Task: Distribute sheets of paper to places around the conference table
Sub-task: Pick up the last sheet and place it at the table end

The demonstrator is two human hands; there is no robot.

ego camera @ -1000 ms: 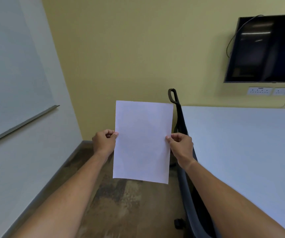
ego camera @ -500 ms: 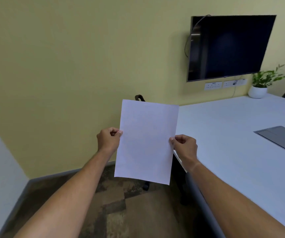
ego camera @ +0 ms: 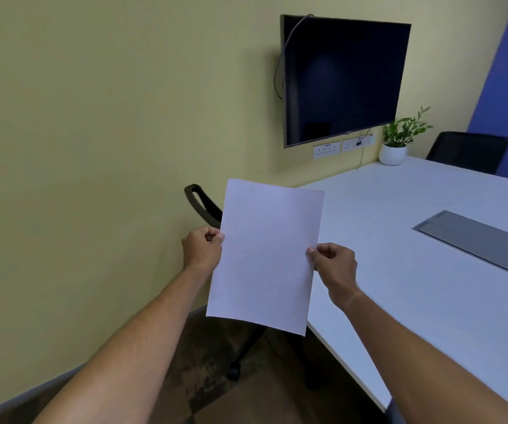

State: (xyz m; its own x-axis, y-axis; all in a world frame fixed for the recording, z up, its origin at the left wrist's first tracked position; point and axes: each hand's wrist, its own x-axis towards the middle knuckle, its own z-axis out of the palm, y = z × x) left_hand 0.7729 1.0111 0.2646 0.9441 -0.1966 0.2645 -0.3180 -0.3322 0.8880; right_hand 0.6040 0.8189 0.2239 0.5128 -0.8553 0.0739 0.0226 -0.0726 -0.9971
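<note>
a blank sheet of paper (ego camera: 266, 255) is held upright in the air just off the near corner of the white conference table (ego camera: 415, 270), its left edge pinched by the left hand (ego camera: 201, 250) and its right edge by the right hand (ego camera: 335, 266). a black chair (ego camera: 202, 205) is partly hidden behind the sheet, at the table's left side.

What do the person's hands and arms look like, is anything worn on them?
Both forearms are bare, with no sleeves in view. The left hand and right hand wear no gloves, and no rings, watch or bracelet can be seen. Fingernails are short and unpainted.
</note>
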